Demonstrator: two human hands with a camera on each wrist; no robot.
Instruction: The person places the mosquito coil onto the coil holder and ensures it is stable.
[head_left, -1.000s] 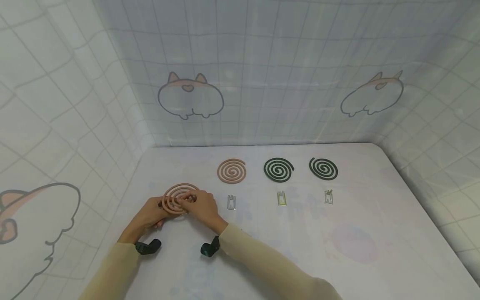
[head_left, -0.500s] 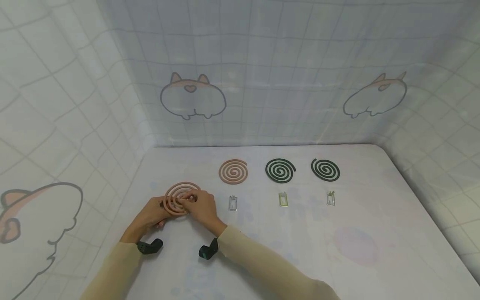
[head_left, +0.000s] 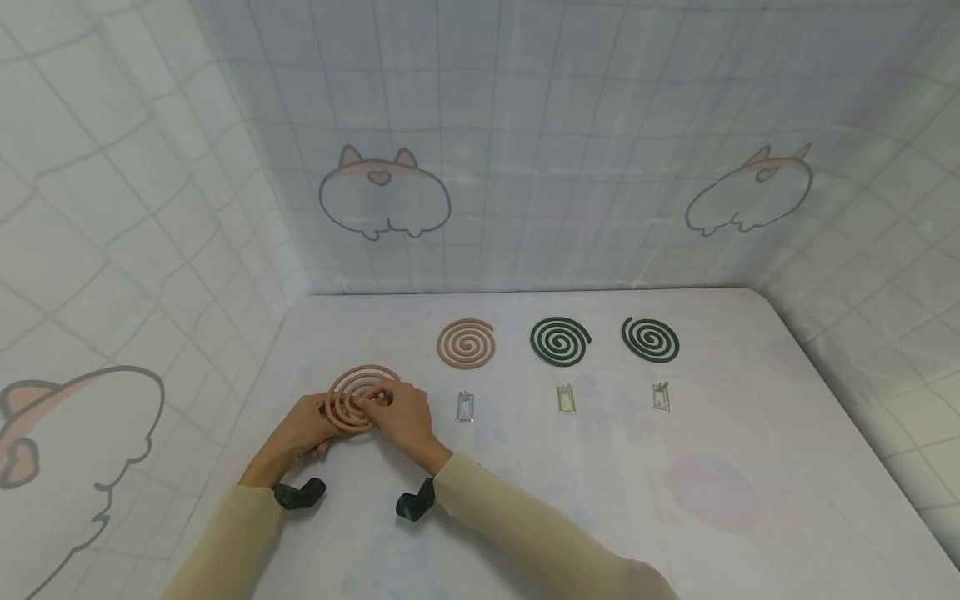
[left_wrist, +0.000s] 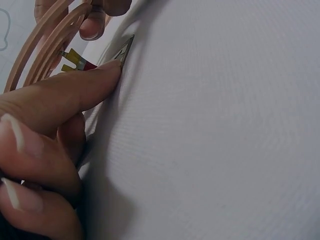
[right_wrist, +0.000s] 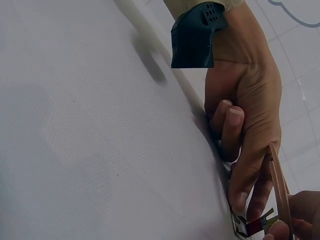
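Note:
A brown mosquito coil (head_left: 347, 377) is raised above the left part of the table, tilted. My right hand (head_left: 405, 417) pinches it near its centre. My left hand (head_left: 303, 429) is behind and under the coil's lower left edge. In the left wrist view its thumb presses a small metal coil stand (left_wrist: 124, 51) onto the white table, with forked yellow and red prongs up. The right wrist view shows those prongs (right_wrist: 257, 225) close beside the coil's edge (right_wrist: 280, 185); I cannot tell whether they touch.
A second brown coil (head_left: 466, 343) and two dark green coils (head_left: 560, 342) lie in a row at the back. In front of them lie a silver stand (head_left: 466, 407), a yellowish stand (head_left: 566, 399) and another silver one (head_left: 661, 397). Patterned cloth walls (head_left: 480, 208) surround the table.
The view has shifted slightly. Both hands keep nearly the same place, with the coil still between them; it has tilted by a hair at most.

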